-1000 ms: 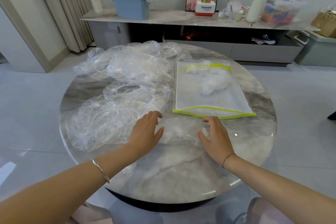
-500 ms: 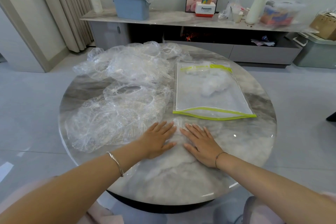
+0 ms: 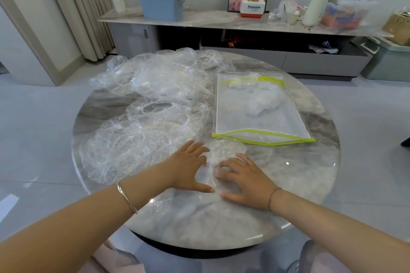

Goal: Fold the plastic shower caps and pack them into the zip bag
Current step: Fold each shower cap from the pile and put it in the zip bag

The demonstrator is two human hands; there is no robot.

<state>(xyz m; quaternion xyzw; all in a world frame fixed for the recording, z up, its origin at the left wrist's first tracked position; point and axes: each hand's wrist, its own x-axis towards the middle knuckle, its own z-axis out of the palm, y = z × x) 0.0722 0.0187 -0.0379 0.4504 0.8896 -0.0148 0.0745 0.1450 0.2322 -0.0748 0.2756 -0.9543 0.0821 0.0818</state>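
Left hand point(image 3: 188, 168) and right hand point(image 3: 244, 180), fingers straight and gripping nothing, press a clear shower cap point(image 3: 224, 148) flat on the near part of the marble surface point(image 3: 310, 173). A loose pile of caps point(image 3: 144, 131) lies to the left; the zip bag point(image 3: 259, 113) is just beyond on the right. The film looks featherlight, limp and slippery, and is best pinched at its gathered elastic rim.
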